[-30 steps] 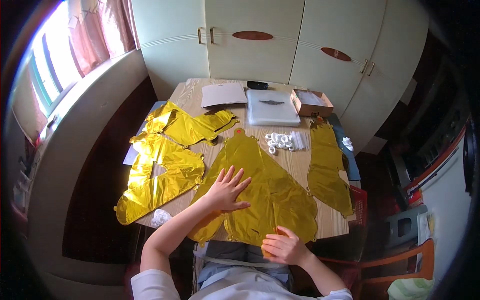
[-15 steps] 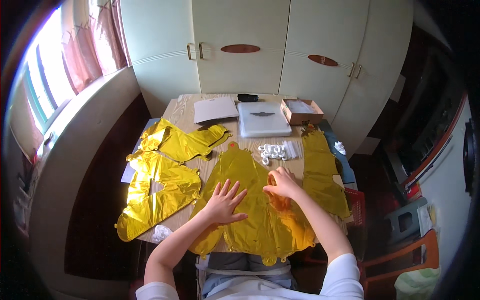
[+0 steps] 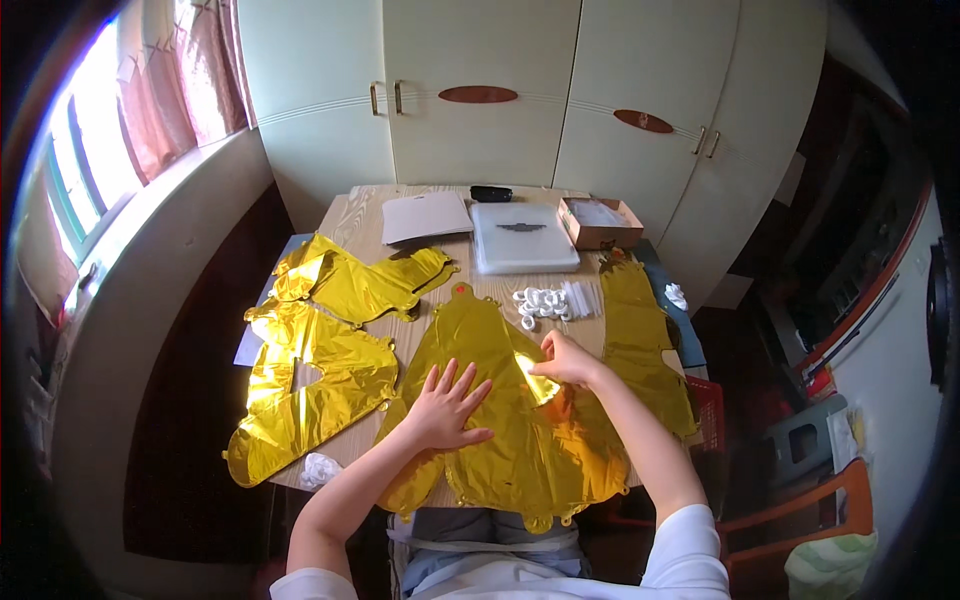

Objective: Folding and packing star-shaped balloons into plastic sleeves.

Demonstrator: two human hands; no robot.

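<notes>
A flat, uninflated gold foil balloon point(image 3: 500, 450) lies in front of me, narrow at the far end and wide toward me, with small tabs and a red dot at its far tip. My left hand point(image 3: 447, 407) rests flat on its left half, fingers spread. At the balloon's right edge, my right hand point(image 3: 568, 360) is closed in a pinch on the foil, and the bit by the fingertips is lifted and catches the light. More gold foil balloons point(image 3: 325, 375) lie spread on the left. Another folded gold foil piece point(image 3: 645, 340) is on the right.
Beyond the balloon sit white rings point(image 3: 540, 303) and small clear strips point(image 3: 582, 300). Farther back are a grey card stack point(image 3: 427, 217), a translucent case point(image 3: 525, 240), an open box point(image 3: 602, 222) and a black object point(image 3: 491, 193). Crumpled white tissue point(image 3: 320, 470) lies near left.
My right hand has turned and shifted slightly at the balloon's right edge, raising the foil there so it shines. My left hand stays flat in the same place.
</notes>
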